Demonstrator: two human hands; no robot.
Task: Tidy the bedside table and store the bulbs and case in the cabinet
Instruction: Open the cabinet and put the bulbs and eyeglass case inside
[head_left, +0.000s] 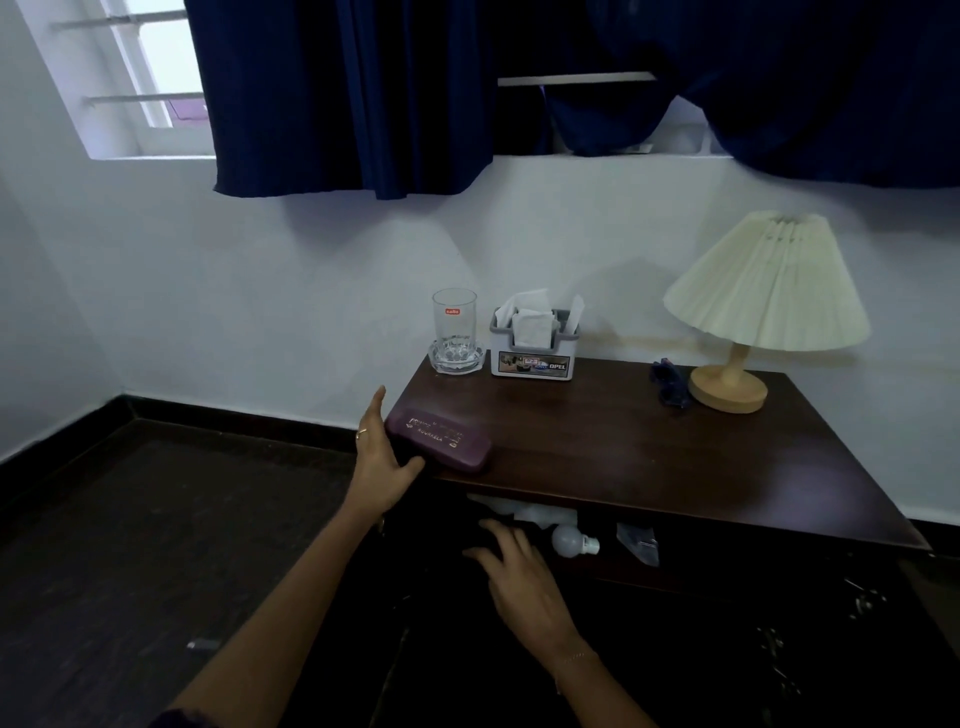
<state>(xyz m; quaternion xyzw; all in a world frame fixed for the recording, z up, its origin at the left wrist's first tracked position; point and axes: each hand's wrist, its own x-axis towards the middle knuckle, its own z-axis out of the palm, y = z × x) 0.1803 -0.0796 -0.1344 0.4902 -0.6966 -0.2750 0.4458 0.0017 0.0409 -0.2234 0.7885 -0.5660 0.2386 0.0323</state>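
Observation:
A purple spectacle case (440, 437) with gold lettering lies at the front left corner of the dark wooden bedside table (649, 457). My left hand (382, 457) is at the case's left end, thumb under its front edge and fingers spread upward; whether it grips the case is unclear. Below the tabletop, inside the open dark cabinet (675, 597), a white bulb (571, 540) lies on its side next to crumpled white wrapping (524, 512). My right hand (519, 582) hovers in front of the cabinet opening, fingers apart and empty, just left of the bulb.
At the table's back stand a clear glass (454, 325) in a glass dish, a grey tissue holder (532, 343), a small dark blue object (670, 384) and a cream-shaded lamp (753, 312). A clear packet (639, 543) lies inside the cabinet. The dark floor lies left; navy curtains hang above.

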